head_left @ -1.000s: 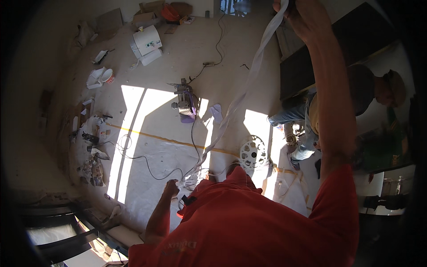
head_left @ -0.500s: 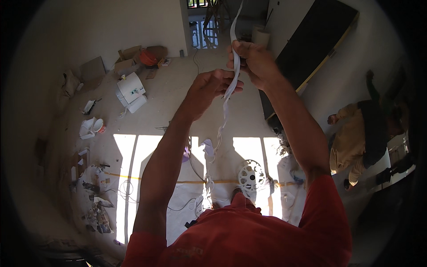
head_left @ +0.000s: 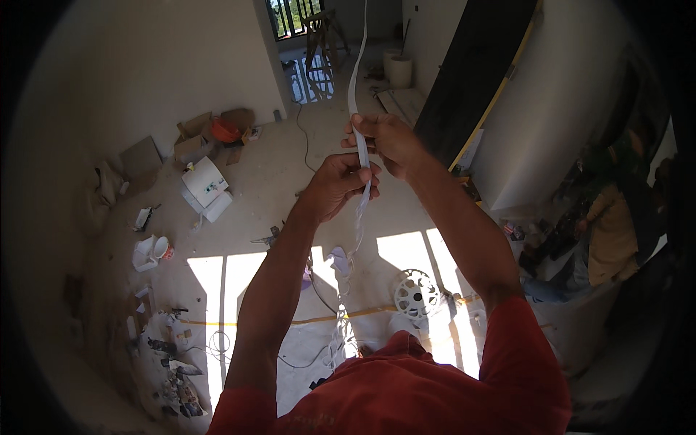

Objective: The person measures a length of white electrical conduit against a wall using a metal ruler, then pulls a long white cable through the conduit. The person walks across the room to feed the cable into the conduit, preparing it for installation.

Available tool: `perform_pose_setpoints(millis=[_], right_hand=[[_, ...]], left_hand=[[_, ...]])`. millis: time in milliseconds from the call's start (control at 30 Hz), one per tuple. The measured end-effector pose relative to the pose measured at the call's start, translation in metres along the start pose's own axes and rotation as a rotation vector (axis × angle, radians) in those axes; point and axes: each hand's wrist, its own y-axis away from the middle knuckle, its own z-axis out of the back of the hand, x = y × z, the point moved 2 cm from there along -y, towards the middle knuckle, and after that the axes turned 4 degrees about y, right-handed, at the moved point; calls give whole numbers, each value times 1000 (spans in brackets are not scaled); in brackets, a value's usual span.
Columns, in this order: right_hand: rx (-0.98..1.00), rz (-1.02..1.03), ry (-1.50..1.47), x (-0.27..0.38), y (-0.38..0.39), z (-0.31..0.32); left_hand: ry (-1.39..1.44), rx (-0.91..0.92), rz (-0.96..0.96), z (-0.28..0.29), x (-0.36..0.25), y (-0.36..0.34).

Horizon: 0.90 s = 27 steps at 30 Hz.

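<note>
A long, flat white flexible strip [head_left: 353, 90] runs from the top edge of the view down through both my hands. My left hand [head_left: 336, 183] pinches it lower down, thumb lying across its face. Just above, my right hand [head_left: 388, 141] grips the strip between thumb and fingers. Below my left hand the strip looks twisted and trails toward the floor, where a tangled white length [head_left: 342, 319] lies near my body. A white spoked reel [head_left: 417, 293] rests on the floor in front of me, right of that tangle.
Cardboard boxes [head_left: 192, 138] with an orange item stand by the left wall, near a white box [head_left: 205, 185]. A dark panel [head_left: 471, 72] leans along the right wall. Another person [head_left: 612, 232] is at the far right. Cables and scraps [head_left: 177, 377] litter the floor at left.
Both hands sit lower in the view, and my left thumb now presses on the strip. The view has tilted, showing more of the far room. The other person's posture has changed.
</note>
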Motion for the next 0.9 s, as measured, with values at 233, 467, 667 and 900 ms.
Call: perform_pose_setpoints(millis=[233, 467, 667, 900], right_hand=[[-13, 97, -293, -89, 20, 29], [143, 84, -187, -357, 122, -4], [-229, -359, 324, -501, 235, -28], [-993, -603, 46, -511, 419, 149]], left_hand=[[-633, -289, -14, -42, -3, 2], [-631, -301, -104, -93, 8, -26], [-555, -292, -324, -134, -5, -52], [-592, -332, -379, -121, -8, -67]])
